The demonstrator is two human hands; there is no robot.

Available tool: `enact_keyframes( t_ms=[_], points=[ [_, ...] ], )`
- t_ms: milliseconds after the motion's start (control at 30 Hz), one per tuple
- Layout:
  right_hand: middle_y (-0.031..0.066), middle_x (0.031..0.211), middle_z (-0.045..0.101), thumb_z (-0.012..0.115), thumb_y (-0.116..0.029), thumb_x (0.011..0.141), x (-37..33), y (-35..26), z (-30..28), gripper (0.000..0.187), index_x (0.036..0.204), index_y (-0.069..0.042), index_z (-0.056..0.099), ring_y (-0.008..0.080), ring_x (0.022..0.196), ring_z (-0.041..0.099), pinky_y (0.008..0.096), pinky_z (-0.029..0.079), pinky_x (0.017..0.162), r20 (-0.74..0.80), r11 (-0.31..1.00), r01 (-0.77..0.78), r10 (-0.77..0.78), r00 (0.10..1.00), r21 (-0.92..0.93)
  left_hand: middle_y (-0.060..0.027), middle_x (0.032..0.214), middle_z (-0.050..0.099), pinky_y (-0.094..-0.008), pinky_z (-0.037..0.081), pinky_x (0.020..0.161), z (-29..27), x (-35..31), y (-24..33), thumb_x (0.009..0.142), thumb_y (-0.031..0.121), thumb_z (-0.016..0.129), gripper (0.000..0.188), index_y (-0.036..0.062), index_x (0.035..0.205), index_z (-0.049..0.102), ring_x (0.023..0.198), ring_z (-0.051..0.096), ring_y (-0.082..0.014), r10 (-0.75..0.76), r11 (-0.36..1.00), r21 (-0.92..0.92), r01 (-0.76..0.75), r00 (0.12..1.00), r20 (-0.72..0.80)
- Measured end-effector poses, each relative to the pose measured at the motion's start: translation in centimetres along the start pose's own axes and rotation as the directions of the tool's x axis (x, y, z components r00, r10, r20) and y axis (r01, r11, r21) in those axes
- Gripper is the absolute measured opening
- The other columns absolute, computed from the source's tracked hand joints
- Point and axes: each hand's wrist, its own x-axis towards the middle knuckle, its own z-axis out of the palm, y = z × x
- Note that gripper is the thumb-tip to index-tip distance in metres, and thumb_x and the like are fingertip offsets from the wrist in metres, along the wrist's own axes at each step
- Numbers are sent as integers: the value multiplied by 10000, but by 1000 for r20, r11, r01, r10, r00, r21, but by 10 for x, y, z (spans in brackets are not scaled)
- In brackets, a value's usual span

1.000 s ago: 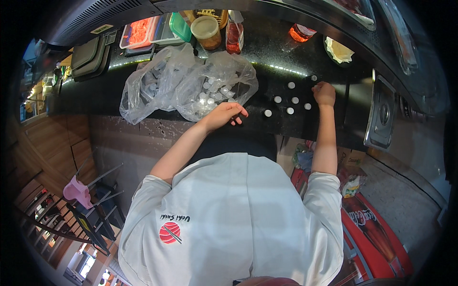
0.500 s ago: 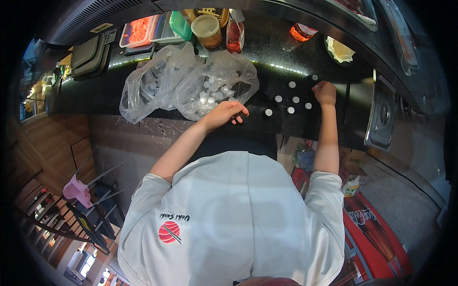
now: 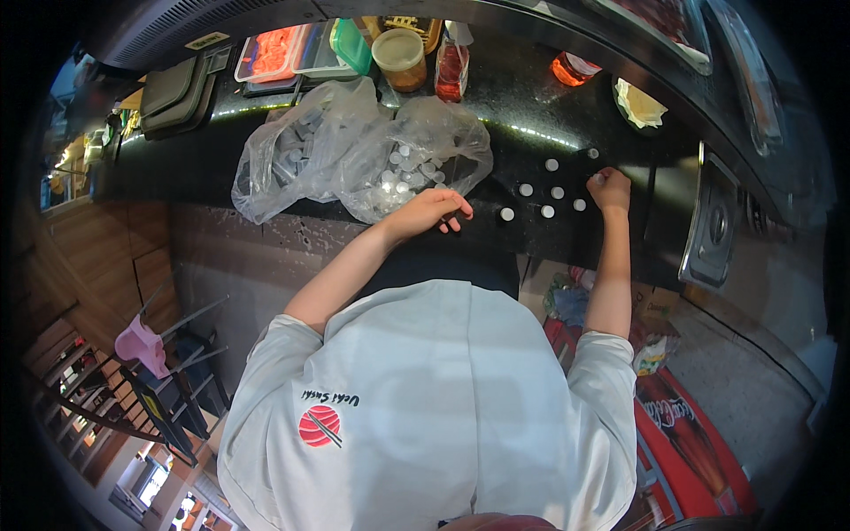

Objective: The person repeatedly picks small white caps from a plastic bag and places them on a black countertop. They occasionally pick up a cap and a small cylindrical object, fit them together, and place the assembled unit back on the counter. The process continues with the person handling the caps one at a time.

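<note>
On the dark counter (image 3: 522, 243), several small round white-lidded containers (image 3: 557, 192) stand apart from one another. At the right side of this group is my right hand (image 3: 611, 191), its fingers pinched on what looks like another small white-lidded container, mostly hidden by them. My left hand (image 3: 432, 211) hovers at the counter's front edge, loosely curled with fingers apart and nothing in it. Just beyond it lies a clear plastic bag (image 3: 447, 133) full of the same small containers. A second clear bag (image 3: 274, 146), also with small pieces inside, bunches against its left side.
Along the back stand a tub of orange-pink food (image 3: 270, 55), a green-lidded box (image 3: 351, 49), a round brown-filled tub (image 3: 400, 60), a red bottle (image 3: 452, 71) and a red-orange container (image 3: 571, 71). Dark trays (image 3: 177, 97) sit left; a metal lid (image 3: 711, 221) lies right.
My right hand has drawn slightly back toward me from the farthest white-lidded container. The left hand keeps its place by the bag. The whole view has shifted slightly.
</note>
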Motion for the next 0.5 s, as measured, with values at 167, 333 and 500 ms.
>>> enact_keyframes(
  t_ms=[167, 333, 500],
  points=[
    [191, 868, 743, 788, -220, 751, -9, 6, -6, 321, 981, 0, 745, 298, 816, 745, 370, 575, 770, -50, 987, 107, -102, 994, 118, -48, 1117, 694, -255, 513, 728, 1, 4, 2, 1052, 308, 483, 334, 45, 1128, 675, 845, 652, -114, 9, 1000, -17, -8, 999, 49],
    [119, 790, 728, 795, -132, 769, -61, -74, -70, 259, 965, 27, 736, 167, 709, 709, 295, 567, 697, -58, 880, 284, -283, 957, 380, -75, 1138, 694, -261, 528, 752, 14, 9, 20, 1087, 376, 437, 414, 35, 1204, 642, 880, 668, -131, 11, 996, -87, -2, 994, 113],
    [28, 872, 693, 786, 1, 796, -117, -144, -115, 214, 1001, 19, 730, 49, 761, 650, 189, 539, 663, 203, 624, 167, -477, 855, 763, -114, 1039, 686, -225, 500, 590, 59, 15, 67, 1090, 498, 351, 548, 36, 1225, 613, 712, 648, -131, 135, 934, -339, -108, 989, 56]
  ],
)
